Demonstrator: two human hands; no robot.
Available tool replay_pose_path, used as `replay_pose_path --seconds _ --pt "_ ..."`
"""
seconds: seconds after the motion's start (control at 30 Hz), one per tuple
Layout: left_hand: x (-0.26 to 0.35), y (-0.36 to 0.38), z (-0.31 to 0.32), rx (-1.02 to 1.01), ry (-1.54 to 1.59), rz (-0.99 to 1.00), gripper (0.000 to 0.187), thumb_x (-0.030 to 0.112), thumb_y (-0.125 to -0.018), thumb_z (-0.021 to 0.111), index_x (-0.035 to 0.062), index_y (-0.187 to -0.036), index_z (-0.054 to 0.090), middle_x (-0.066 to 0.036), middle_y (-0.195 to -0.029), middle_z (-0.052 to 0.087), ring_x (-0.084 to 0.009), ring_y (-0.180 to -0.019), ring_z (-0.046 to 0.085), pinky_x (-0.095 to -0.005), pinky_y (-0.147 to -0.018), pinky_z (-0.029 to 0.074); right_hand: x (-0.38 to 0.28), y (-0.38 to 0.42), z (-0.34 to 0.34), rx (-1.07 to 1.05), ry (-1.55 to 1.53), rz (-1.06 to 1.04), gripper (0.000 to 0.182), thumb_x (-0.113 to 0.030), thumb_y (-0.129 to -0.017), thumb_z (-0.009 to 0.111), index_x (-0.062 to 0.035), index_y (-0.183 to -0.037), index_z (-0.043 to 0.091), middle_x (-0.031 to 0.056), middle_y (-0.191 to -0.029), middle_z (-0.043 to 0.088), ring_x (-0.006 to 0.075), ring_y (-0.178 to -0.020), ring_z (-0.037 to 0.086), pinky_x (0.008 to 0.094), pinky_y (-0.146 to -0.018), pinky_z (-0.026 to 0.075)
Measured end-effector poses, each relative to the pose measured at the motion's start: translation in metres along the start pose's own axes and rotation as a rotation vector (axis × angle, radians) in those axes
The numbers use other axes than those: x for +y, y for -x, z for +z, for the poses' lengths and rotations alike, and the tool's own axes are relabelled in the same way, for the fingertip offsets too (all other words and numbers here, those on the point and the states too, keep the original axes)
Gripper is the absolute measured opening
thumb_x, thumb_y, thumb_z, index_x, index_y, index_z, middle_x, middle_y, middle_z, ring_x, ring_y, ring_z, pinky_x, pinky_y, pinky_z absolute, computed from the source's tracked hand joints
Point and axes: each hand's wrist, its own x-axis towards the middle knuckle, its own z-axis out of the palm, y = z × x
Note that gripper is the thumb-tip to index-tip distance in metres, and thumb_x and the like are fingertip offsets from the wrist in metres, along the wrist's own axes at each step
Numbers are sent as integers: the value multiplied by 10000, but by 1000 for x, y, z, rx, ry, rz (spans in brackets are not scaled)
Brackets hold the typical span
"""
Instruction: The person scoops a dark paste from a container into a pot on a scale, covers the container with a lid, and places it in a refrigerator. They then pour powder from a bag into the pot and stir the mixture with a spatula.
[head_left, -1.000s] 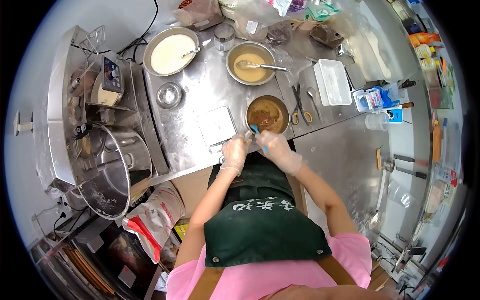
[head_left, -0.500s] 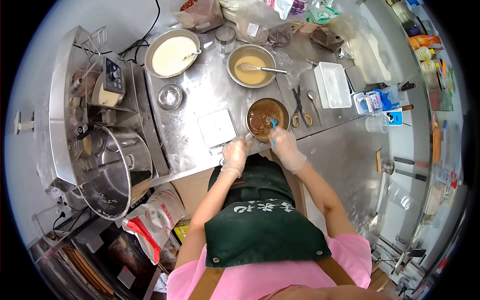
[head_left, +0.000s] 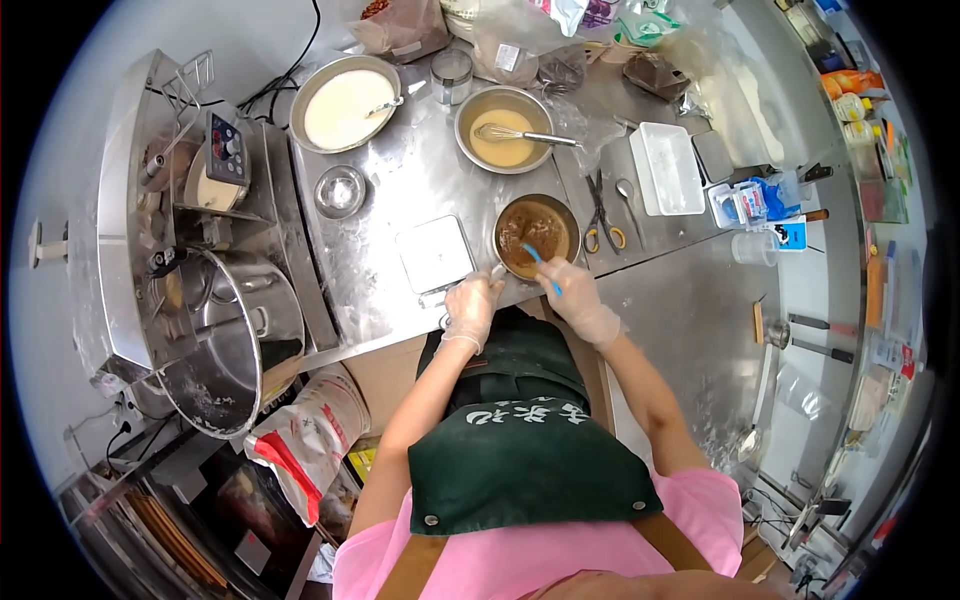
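A small saucepan [head_left: 571, 238] holding a brown liquid mixture [head_left: 543, 225] rests near the front edge of the steel worktop. My gloved left hand [head_left: 471, 306] is closed around its short handle [head_left: 498, 271], at the pan's near left side. In my gloved right hand [head_left: 573, 300] is a blue spatula [head_left: 531, 252], its head dipped in the mixture and hidden by it. To the left of the pan lies a white kitchen scale [head_left: 434, 252]. Scissors [head_left: 600, 215] and a spoon [head_left: 630, 205] lie to its right.
Behind the pan stands a bowl of pale yellow liquid [head_left: 490, 150] with a whisk [head_left: 525, 136]. Farther left are a bowl of white batter [head_left: 350, 110] and a small metal bowl [head_left: 340, 192]. A white tray [head_left: 667, 170] sits right; a mixer [head_left: 225, 330] stands at far left.
My right hand has shifted slightly left, and the spatula now leans toward the left inside the pan. The mixture's surface looks smoother and lighter. My left hand stays on the handle.
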Motion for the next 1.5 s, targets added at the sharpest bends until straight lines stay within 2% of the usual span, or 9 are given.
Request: replay_pose_path --seconds 0.17,0.3,0.5,0.63,0.73,1.03,1.2,1.37,1.5 --pt "0 0 5 -12 -37 -28 274 296 -847 698 65 -996 697 -157 -882 702 -337 -836 691 -446 -757 531 3 -23 -9 102 -2 -49 164 -121 -850 670 -40 -993 675 137 -838 607 337 -749 633 420 -629 517" --pt "-2 -1 2 1 -12 12 285 297 -848 696 72 -1024 696 -155 -882 704 -337 -824 692 -445 -755 534 2 -6 -4 -117 13 -119 111 -104 -830 670 -48 -925 654 128 -787 576 325 -720 630 422 -617 516" --pt "0 0 3 13 -33 -15 277 304 -841 703 76 -998 710 -151 -872 706 -331 -814 696 -446 -744 537 9 -24 -9 9 2 -109 140 -121 -826 682 -43 -939 658 126 -795 580 322 -720 634 419 -619 521" --pt "-2 -3 2 -47 -58 -27 346 298 -852 700 112 -1143 702 -159 -915 719 -317 -865 696 -414 -799 532 2 -10 -5 -109 5 -164 186 -127 -809 698 -52 -975 658 119 -804 586 318 -731 637 414 -636 523" --pt "-3 0 4 25 -16 -7 267 312 -834 713 61 -924 711 -158 -867 703 -339 -805 696 -440 -746 538 -2 -18 -12 -64 -19 -111 194 -123 -800 706 -52 -975 660 118 -814 593 315 -744 641 414 -635 522" --pt "2 0 0 -8 -30 -30 276 303 -841 708 43 -933 713 -170 -907 700 -337 -824 695 -437 -761 536 -1 -25 -29 -17 -23 -116 175 -110 -825 689 -38 -983 663 126 -824 600 323 -747 640 409 -627 520" --pt "-7 -4 7 13 -13 0 270 304 -847 702 43 -915 712 -167 -895 699 -338 -825 693 -440 -757 535 12 -4 -18 -187 76 -79 152 -117 -830 688 -58 -969 672 130 -823 601 333 -740 636 411 -631 519" --pt "-2 0 4 6 -18 -22 264 296 -850 699 42 -921 705 -172 -884 696 -345 -825 689 -450 -752 533 16 -16 -29 24 33 -22 149 -151 -835 693 -72 -961 681 123 -834 614 326 -742 639 415 -628 515" --pt "-2 -2 3 -8 -9 -23 262 296 -852 697 44 -924 699 -164 -893 699 -350 -827 686 -449 -757 532 12 1 -26 -147 56 -4 157 -165 -836 704 -61 -954 693 141 -833 631 350 -764 645 429 -641 516"
